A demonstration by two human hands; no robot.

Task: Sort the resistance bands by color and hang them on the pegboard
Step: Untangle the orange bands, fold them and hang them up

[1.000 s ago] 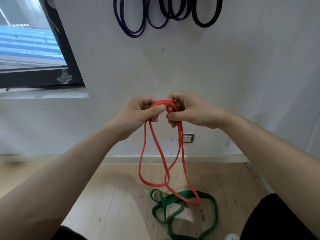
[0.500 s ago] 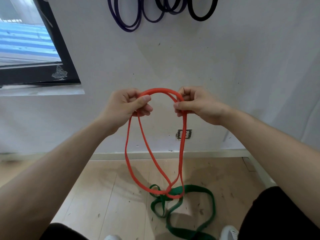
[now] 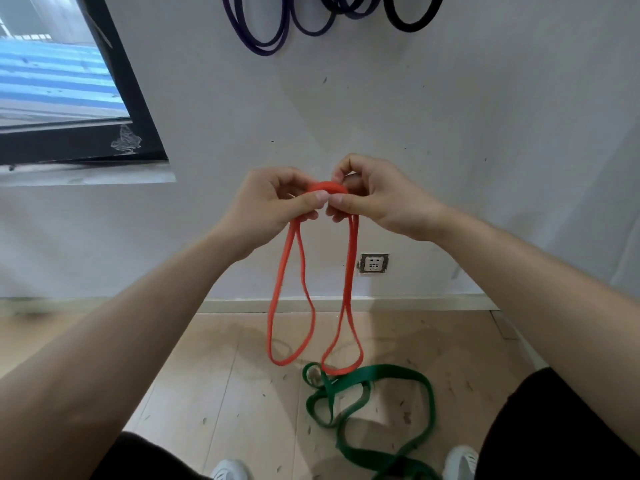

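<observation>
- While both hands meet at the centre of the view, the left hand (image 3: 277, 199) and right hand (image 3: 377, 199) pinch the top of the red band (image 3: 350, 271), thumbs nearly touching.
- Left thumb and fingers are closed on the band's folded top; the right hand is closed on it too, just beside the left.
- Below the hands the red band hangs in two long loops toward 6 o'clock, side by side and apart, one under each hand.
- Both loop ends hang in front of the floor (image 3: 214, 393); the right one overlaps the green band (image 3: 426, 386) in the view, and whether they touch cannot be told.
- Lying in loose coils on the floor at about 5 o'clock, the green band runs out of view at the bottom edge.
- Purple bands (image 3: 263, 39) hang on the wall (image 3: 485, 133) at 12 o'clock, a black band (image 3: 412, 22) just to their right; their hooks are out of view.
- A window (image 3: 62, 81) sits at 10 o'clock, a socket (image 3: 373, 263) just right of the red loops.
- White shoes (image 3: 228, 471) show at the bottom edge.
</observation>
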